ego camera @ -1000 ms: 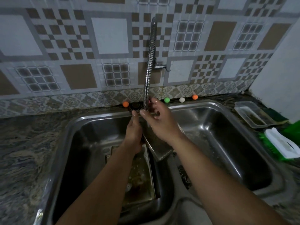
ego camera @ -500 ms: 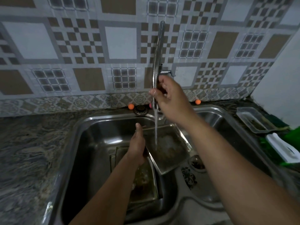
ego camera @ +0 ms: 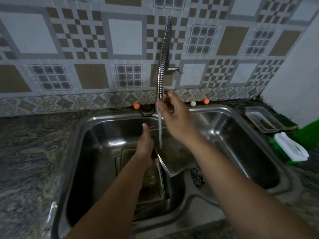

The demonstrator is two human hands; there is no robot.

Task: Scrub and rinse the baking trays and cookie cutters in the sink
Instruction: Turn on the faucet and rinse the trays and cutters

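Note:
In the left basin of the steel sink (ego camera: 82, 128), my left hand (ego camera: 145, 149) grips the edge of a tilted metal baking tray (ego camera: 174, 161). A stream of water (ego camera: 160, 133) falls from the flexible faucet spout (ego camera: 163, 57) onto that tray. My right hand (ego camera: 172, 114) is up at the spout's tip, thumb and fingers curled round it, though blur hides the exact grip. A second, dirty tray (ego camera: 153, 185) lies flat on the basin floor under my left forearm. A dark cookie cutter (ego camera: 196, 176) rests on the divider between the basins.
The right basin (ego camera: 241, 152) sits under my right forearm. A clear plastic container (ego camera: 262, 119) and a white-handled green brush (ego camera: 291, 147) lie on the right counter. Small orange (ego camera: 136, 106) and white (ego camera: 193, 103) balls and a round strainer (ego camera: 146, 109) sit behind the sink.
Water has started flowing onto the tilted tray. My right hand went up the spout, then dropped back to its tip. My left hand keeps hold of the tray.

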